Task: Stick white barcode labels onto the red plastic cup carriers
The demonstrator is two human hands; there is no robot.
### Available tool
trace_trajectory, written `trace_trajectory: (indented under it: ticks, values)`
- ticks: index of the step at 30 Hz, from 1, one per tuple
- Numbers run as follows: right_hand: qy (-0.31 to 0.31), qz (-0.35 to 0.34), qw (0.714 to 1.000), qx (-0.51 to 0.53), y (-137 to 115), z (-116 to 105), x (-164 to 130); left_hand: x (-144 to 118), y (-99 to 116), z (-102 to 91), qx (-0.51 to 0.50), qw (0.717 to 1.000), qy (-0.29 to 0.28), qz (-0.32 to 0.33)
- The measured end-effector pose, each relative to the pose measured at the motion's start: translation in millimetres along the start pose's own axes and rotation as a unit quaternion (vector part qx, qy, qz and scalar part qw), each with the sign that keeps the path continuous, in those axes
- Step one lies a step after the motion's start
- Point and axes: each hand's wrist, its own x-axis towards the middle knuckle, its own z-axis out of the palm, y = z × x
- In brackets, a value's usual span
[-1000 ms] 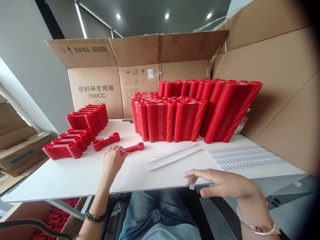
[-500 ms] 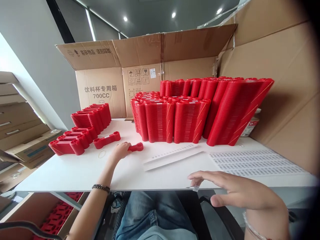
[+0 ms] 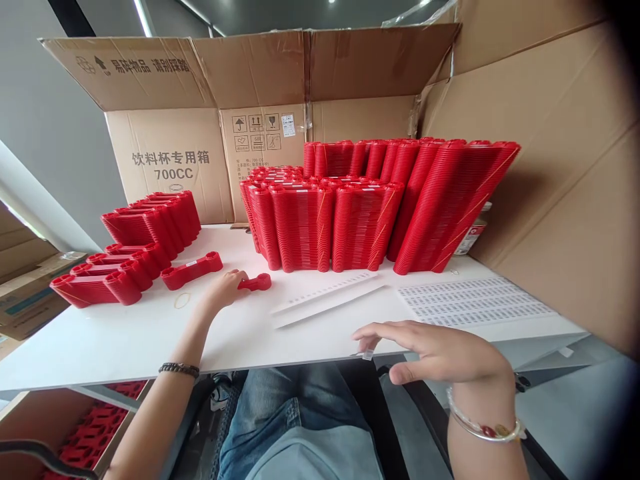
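My left hand (image 3: 223, 290) reaches across the white table (image 3: 125, 340) and its fingers cover one end of a flat red plastic piece (image 3: 257, 283) lying there. My right hand (image 3: 435, 350) hovers at the table's near edge with the fingers stretched out. A small white label (image 3: 368, 354) hangs pinched at its fingertips. A second single red piece (image 3: 193, 270), with a white label on it, lies just left of my left hand. A rubber band (image 3: 181, 300) rests close by.
Tall leaning stacks of red pieces (image 3: 370, 207) fill the table's back, with shorter stacks (image 3: 130, 247) at the left. Label sheets (image 3: 470, 301) and a backing strip (image 3: 325, 300) lie at the right. Open cardboard boxes (image 3: 170, 167) stand behind, and a crate of red pieces (image 3: 95, 427) sits under the table.
My left hand slid forward from the near end of the red piece onto it. My right hand stayed at the table edge with the label. The camera view shifted.
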Motion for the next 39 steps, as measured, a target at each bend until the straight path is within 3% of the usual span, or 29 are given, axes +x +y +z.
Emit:
trace_trajectory:
  ticks: [5,28,39]
  values:
    - [0.001,0.006,1.0,0.001,0.3,0.4,4.6,-2.2,3.3,-3.7,-0.005,1.0,0.02,-0.013]
    - [0.041,0.062,0.997,-0.016,2.3,2.4,7.0,-0.9,3.8,-4.1,0.016,0.999,-0.033,-0.039]
    - [0.05,0.071,0.996,-0.016,-6.3,3.3,2.4,3.0,-0.3,0.3,-0.009,0.999,-0.01,-0.032]
